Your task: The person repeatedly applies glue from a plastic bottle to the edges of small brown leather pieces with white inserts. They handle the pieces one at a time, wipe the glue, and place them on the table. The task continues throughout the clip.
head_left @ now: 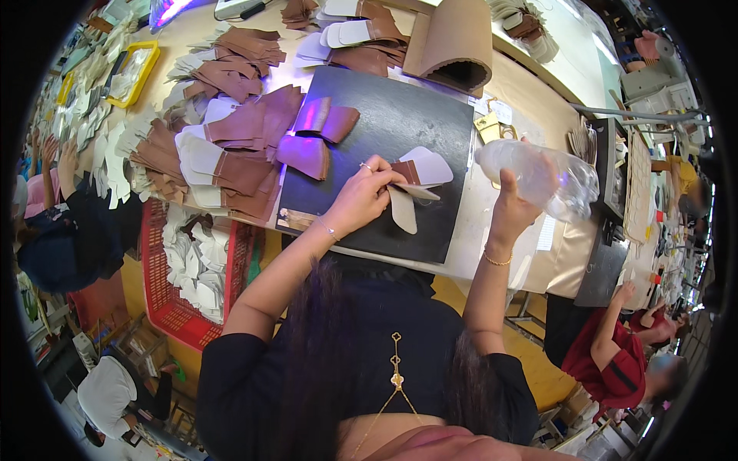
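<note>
You are working over a dark mat [400, 131] whose middle and lower left are lying bare, giving your left hand [361, 196] room to slide toward you or across. At the mat's upper left, folded brown leather pieces [315, 134] are sitting in the way, and beyond them heaps of brown and white cut pieces [223, 154] are crowding the whole left side of the table. A curved tan form [453, 38] is blocking the far edge. On the right, your right hand [511, 207] is gripping a clear plastic bottle [538, 177] above the pale table strip [477, 230], filling that gap beside the grey machine [607, 169].
</note>
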### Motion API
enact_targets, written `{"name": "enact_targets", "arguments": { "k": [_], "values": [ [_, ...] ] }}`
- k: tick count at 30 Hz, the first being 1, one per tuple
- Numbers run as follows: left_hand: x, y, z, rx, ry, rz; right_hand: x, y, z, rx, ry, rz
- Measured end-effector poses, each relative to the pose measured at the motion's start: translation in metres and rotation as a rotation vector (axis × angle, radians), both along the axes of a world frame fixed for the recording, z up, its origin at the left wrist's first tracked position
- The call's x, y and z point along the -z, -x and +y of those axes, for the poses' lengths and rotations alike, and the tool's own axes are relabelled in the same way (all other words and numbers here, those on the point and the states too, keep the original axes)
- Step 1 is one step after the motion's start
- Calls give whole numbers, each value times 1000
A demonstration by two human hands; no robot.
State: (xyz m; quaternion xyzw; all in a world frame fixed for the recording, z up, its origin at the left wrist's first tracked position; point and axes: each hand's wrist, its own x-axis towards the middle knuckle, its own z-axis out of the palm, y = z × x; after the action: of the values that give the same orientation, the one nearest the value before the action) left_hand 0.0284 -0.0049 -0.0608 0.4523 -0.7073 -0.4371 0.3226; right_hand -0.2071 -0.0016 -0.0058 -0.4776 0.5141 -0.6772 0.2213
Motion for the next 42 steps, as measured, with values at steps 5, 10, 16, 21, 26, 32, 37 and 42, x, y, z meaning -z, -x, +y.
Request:
{"name": "enact_targets", "arguments": {
  "k": [5,10,16,21,26,32,37,42],
  "values": [
    [3,2,2,17,91,-36,20,-35,21,-369,-25,20],
    [3,5,2,7,122,-94,41,-36,18,-321,-160,-43],
    [2,7,7,17,140,-175,19,-4,0,31,-39,137],
    [-1,8,9,4,170,-178,15,-39,2,-135,-174,473],
    [-2,7,12,11,163,-162,5,-25,-15,59,-243,557],
    [-1,7,9,33,155,-174,-1,-29,-20,52,-31,296],
    [-2,6,11,50,180,-163,5,-37,-21,17,-261,545],
    [0,5,15,-57,119,-45,-4,2,-22,132,-153,416]
  ]
}}
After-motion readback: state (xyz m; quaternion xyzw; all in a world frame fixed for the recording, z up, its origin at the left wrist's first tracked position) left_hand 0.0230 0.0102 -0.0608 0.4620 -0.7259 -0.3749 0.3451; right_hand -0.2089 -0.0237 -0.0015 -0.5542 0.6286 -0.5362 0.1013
